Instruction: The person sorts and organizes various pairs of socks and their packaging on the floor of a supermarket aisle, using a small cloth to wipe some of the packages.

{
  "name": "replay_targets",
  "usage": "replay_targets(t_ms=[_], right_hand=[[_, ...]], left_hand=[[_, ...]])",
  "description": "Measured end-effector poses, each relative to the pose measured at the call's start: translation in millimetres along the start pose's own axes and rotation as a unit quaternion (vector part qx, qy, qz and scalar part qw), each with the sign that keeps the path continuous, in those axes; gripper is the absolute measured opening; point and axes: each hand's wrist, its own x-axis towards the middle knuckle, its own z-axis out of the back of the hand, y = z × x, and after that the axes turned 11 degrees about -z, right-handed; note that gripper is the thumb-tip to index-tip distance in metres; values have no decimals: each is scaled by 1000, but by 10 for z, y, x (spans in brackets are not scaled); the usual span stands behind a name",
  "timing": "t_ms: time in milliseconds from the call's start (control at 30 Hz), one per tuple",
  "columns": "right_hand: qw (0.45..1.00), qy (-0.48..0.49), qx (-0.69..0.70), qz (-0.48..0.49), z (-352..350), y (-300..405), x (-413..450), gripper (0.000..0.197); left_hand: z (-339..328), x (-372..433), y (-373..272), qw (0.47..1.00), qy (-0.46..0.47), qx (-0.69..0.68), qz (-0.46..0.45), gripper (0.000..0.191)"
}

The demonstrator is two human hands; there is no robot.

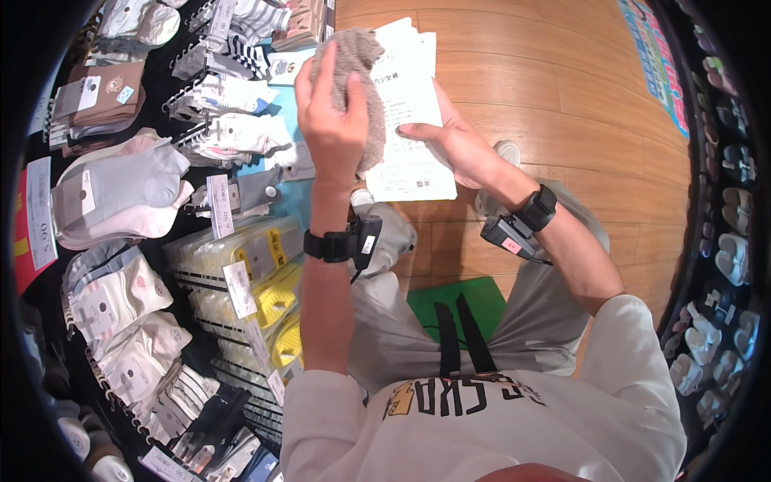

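A grey-brown fluffy cloth [373, 126] is held in my left hand [334, 117], the back of the hand towards me. Its thumb and fingers lie over the cloth, which is bunched at the top. My right hand [461, 141] grips a stack of white printed sheets [409, 162] by the right side, thumb on top and the other fingers mostly hidden beneath. The cloth overlaps the left part of the sheets. Printed text and a small code show on the top sheet.
Racks of hanging socks [120, 187] stand close on my left, with price tags [232, 289] sticking out. Packs of yellow insoles [280, 304] hang lower. A shoe display [732, 259] lines the right. A green seat [482, 301] shows between my legs over the wooden floor [560, 114].
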Motion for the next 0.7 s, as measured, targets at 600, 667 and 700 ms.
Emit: replay_targets(t_ms=[600, 667, 700], right_hand=[[995, -45, -91, 6, 4, -76, 11, 75], [990, -113, -76, -32, 8, -58, 3, 72], [990, -113, -77, -32, 21, -57, 2, 72]], left_hand=[[-137, -40, -196, 1000, 7, 24, 19, 38], [-152, -52, -343, 995, 84, 29, -45, 41], [-162, -48, -329, 995, 83, 29, -45, 41]])
